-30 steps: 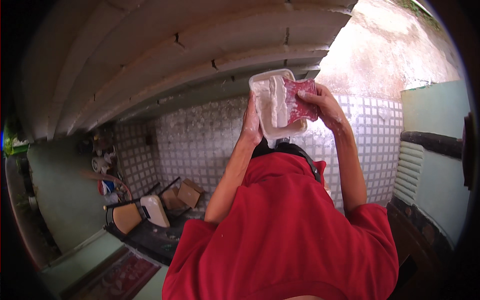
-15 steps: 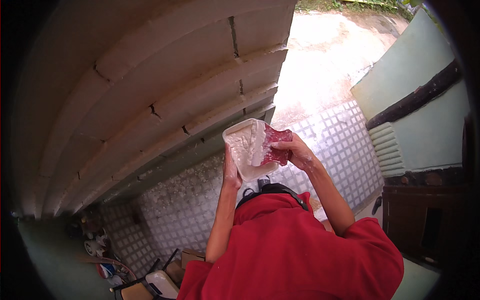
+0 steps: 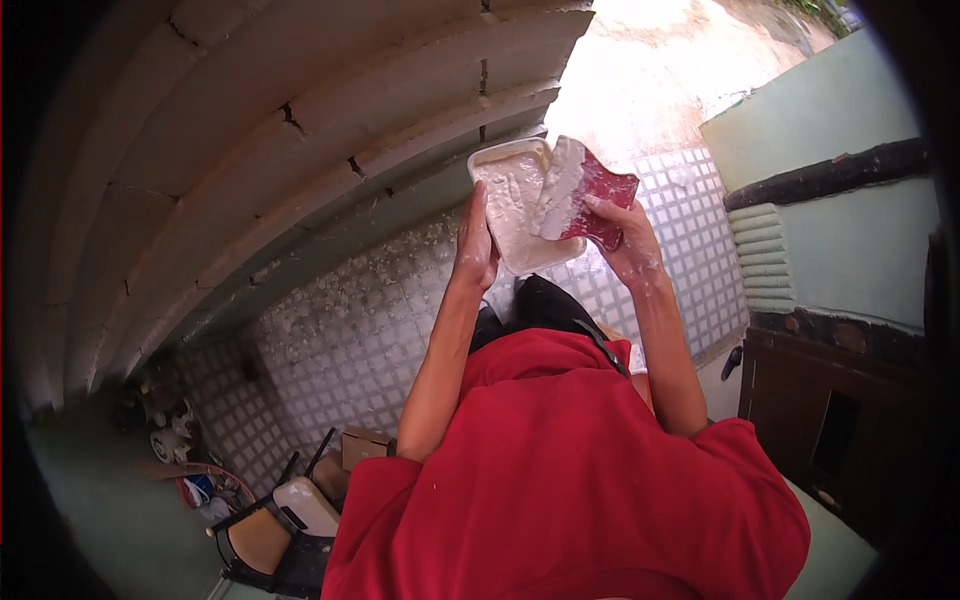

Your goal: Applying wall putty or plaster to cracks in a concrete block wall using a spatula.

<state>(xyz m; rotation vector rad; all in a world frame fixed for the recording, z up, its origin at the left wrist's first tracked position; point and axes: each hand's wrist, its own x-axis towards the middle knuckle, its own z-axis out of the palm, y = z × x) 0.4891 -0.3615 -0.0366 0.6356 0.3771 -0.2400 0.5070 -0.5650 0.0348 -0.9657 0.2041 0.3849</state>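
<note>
My left hand [image 3: 478,240] is wrapped round the near left side of a white rectangular tub [image 3: 480,158]. Pale wet plaster [image 3: 515,205] coats the inside of the tub. In my right hand [image 3: 632,240] is a red plastering spreader [image 3: 607,190], its thumb lying on the upper face. A thick band of plaster covers the spreader's left edge, which hangs over the right side of the tub. White smears mark both hands.
A block wall [image 3: 230,140] with open joints runs along my left. Below lies a patterned tile floor [image 3: 370,290]. A chair [image 3: 257,540], a cardboard box [image 3: 365,446] and a basket of odds and ends [image 3: 240,484] stand at the lower left. A dark wooden cabinet [image 3: 800,400] is at right.
Both hands have moved up and away in the picture with the tub and spreader. The spreader has shifted right relative to the tub and tilted, baring more plaster. The view has shifted too.
</note>
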